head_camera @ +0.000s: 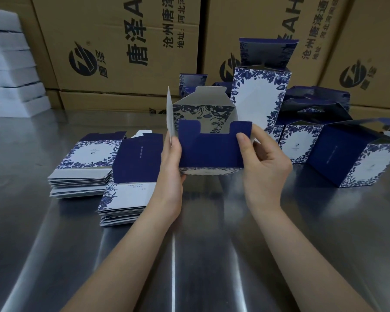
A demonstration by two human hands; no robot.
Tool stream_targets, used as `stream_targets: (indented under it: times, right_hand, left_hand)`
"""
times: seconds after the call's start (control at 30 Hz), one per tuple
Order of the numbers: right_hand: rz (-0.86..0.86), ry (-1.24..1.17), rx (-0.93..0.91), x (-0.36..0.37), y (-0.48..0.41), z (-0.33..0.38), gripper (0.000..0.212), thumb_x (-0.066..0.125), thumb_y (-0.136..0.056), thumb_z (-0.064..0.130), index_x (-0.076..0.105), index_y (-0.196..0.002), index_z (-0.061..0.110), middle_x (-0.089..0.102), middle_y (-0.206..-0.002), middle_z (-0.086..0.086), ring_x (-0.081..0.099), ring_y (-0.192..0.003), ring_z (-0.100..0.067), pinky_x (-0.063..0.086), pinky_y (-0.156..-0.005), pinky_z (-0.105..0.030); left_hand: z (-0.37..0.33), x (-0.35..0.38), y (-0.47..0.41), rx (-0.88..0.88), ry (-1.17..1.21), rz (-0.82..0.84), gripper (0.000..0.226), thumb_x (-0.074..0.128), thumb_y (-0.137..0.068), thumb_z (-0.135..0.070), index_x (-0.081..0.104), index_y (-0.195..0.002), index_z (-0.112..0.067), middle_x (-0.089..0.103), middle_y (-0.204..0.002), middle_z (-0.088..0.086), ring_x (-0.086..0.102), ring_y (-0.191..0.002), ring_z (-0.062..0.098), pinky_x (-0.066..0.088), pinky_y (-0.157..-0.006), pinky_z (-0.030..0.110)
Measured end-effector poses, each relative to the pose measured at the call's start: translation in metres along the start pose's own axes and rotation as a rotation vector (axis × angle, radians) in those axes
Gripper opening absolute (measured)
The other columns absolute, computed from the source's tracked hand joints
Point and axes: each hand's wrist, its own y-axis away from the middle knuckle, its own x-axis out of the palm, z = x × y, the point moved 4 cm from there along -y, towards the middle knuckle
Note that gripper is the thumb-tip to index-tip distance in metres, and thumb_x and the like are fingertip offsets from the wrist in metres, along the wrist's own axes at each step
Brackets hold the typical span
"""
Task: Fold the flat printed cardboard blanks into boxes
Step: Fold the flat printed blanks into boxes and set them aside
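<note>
A half-formed blue and white floral box (209,152) is held above the steel table (189,244), its open end toward me with flaps standing out. My left hand (170,167) grips its left edge, thumb near the white side flap. My right hand (263,158) holds the right side, with the thumb pressing on the dark blue front flap. Two stacks of flat printed blanks (86,167) (128,188) lie to the left on the table.
Several folded boxes (260,97) (356,158) stand behind and to the right. Large brown shipping cartons (122,52) line the back wall. White foam sheets (9,68) are stacked at the far left.
</note>
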Motion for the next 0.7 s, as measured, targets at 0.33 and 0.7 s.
stream_targets:
  times: [0.33, 0.7]
  right_hand:
    - [-0.087, 0.111, 0.008, -0.004, -0.001, -0.005, 0.028, 0.068, -0.088, 0.024, 0.071, -0.114, 0.013, 0.072, -0.104, 0.001, 0.067, -0.091, -0.011, 0.057, -0.081, -0.041]
    - [-0.066, 0.358, -0.3, 0.001, 0.006, 0.005, 0.028, 0.07, -0.085, 0.006, 0.069, -0.113, 0.001, 0.068, -0.114, -0.017, 0.056, -0.113, -0.011, 0.052, -0.096, -0.035]
  left_hand:
    - [0.001, 0.002, 0.0, 0.105, -0.235, 0.026, 0.089, 0.036, -0.076, -0.08, 0.032, -0.151, -0.033, 0.04, -0.153, -0.003, 0.037, -0.142, 0.015, 0.031, -0.117, 0.047]
    - [0.001, -0.003, -0.003, 0.165, -0.34, -0.033, 0.05, 0.037, -0.104, -0.043, 0.034, -0.151, -0.027, 0.045, -0.15, -0.004, 0.039, -0.139, 0.011, 0.032, -0.117, 0.042]
